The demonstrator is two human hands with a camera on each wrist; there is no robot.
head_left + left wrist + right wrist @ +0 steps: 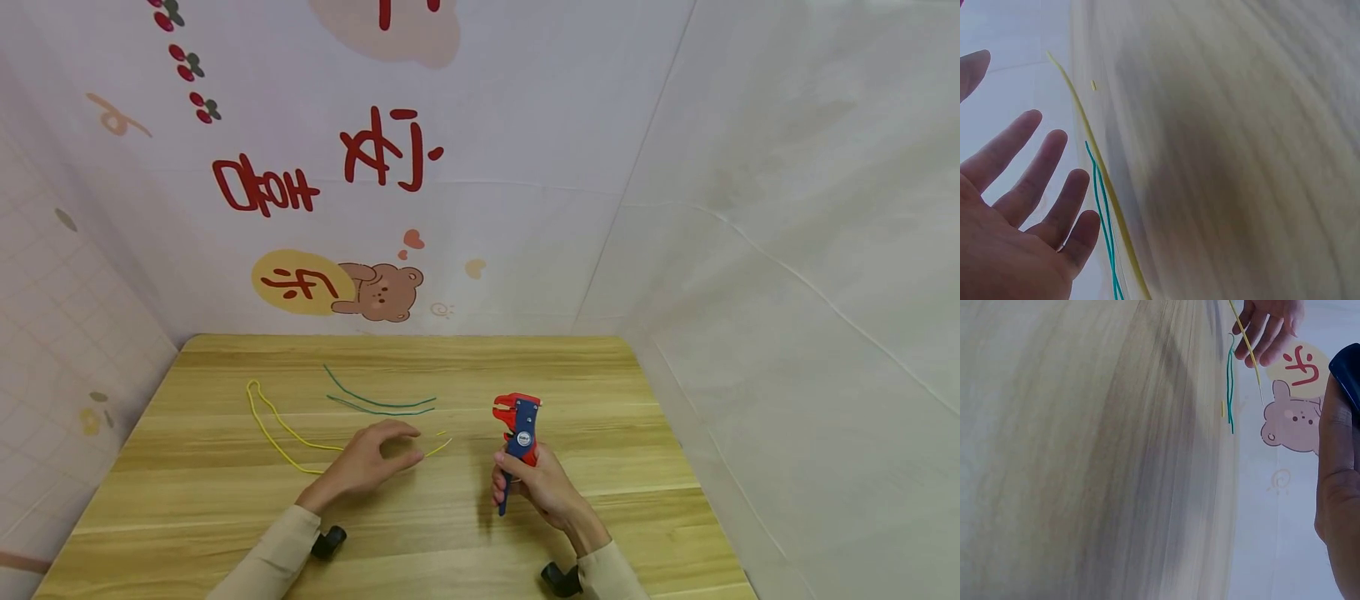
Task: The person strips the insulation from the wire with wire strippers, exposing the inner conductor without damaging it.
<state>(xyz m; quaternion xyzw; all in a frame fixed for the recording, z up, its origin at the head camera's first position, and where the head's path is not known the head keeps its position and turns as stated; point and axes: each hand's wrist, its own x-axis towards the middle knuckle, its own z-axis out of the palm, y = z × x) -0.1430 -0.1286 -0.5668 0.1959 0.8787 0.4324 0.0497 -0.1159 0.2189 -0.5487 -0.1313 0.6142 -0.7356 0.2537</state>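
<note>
My right hand (pixel 542 486) grips a red and blue wire stripper (pixel 522 437) by its handles, with the red head pointing away from me. In the right wrist view only a dark handle end (pixel 1349 372) shows beside the hand (pixel 1341 487). My left hand (pixel 367 460) is held with fingers spread over a long yellow wire (pixel 278 417), whose end comes out beyond the fingertips. The left wrist view shows the palm and fingers (pixel 1029 219) apart from the yellow wire (pixel 1100 164). A small cut yellow piece (pixel 441 433) lies near that end.
Two green wires (pixel 378 405) lie on the wooden table (pixel 405 542) behind my left hand. A printed cloth wall (pixel 517 250) rises at the table's back edge, with pale walls at both sides.
</note>
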